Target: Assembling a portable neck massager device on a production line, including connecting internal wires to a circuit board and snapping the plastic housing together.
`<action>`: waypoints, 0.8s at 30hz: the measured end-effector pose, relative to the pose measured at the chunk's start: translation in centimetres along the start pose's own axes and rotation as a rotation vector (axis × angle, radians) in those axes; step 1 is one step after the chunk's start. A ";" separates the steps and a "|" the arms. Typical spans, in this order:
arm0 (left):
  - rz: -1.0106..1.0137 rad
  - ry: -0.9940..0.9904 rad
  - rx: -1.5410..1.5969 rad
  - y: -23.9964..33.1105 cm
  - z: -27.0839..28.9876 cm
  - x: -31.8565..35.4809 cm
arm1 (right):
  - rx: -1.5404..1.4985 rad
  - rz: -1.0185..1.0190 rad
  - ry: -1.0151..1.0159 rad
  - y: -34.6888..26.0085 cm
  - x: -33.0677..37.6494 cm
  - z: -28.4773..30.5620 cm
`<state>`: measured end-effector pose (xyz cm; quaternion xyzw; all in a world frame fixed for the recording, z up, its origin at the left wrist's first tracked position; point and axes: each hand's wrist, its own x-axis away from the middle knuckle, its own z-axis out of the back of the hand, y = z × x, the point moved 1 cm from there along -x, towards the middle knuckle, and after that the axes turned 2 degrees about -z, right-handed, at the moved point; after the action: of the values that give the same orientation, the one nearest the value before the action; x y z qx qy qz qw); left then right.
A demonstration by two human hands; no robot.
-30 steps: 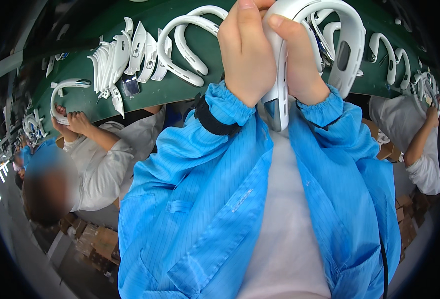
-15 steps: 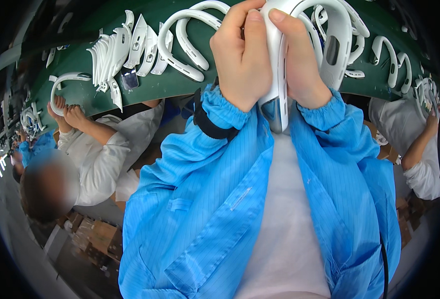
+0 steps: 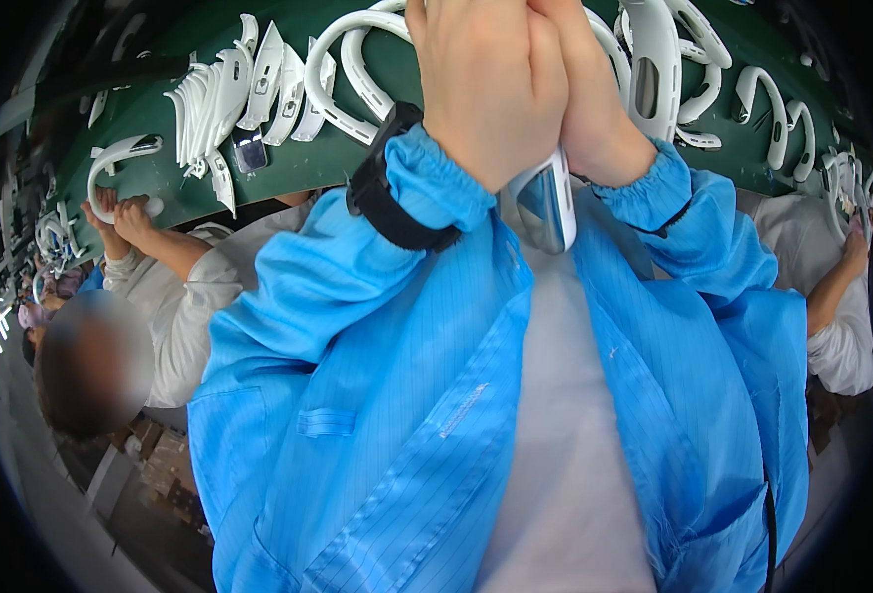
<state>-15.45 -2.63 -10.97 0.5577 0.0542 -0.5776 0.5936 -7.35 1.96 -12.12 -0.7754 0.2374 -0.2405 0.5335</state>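
Note:
Close in front of my chest, at the top of the view, both my hands are closed round a white curved neck fan. My left hand (image 3: 491, 94) lies across it with its back showing, and my right hand (image 3: 600, 109) presses against it from the right. One glossy end of the neck fan (image 3: 555, 203) sticks out below my palms, with a dark bluish face. Its middle is hidden by my hands. A slotted white curved arm (image 3: 654, 74) shows right of my right hand; I cannot tell whether it belongs to the held piece.
On the green table (image 3: 303, 168) lie a row of white curved shells (image 3: 209, 104), white hoops (image 3: 323, 74) to their right, and more curved pieces (image 3: 778, 119) at the right. A person at the left holds a white hoop (image 3: 110, 163). Another person's arm (image 3: 837, 277) shows at right.
My left hand has turned and moved right across the neck fan, covering most of it. My left forearm has swung outward. The fan's lower end has risen slightly.

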 end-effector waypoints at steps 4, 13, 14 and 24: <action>0.028 -0.046 0.160 -0.7 -0.6 0.6 | -0.287 -0.221 0.124 1.3 0.7 0.8; -0.471 -0.426 0.339 2.5 2.0 -1.1 | -0.366 -0.247 0.168 -0.9 4.9 -0.8; -0.473 -0.426 0.327 1.5 1.8 -0.3 | -0.341 -0.221 0.123 -0.8 4.9 -0.7; -0.415 -0.191 0.268 1.3 0.6 -1.1 | -0.046 -0.014 -0.132 3.4 3.7 2.2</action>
<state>-15.15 -2.73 -9.17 0.5513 0.0345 -0.7390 0.3857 -3.47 0.18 -15.54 -0.8033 0.2019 -0.1869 0.5282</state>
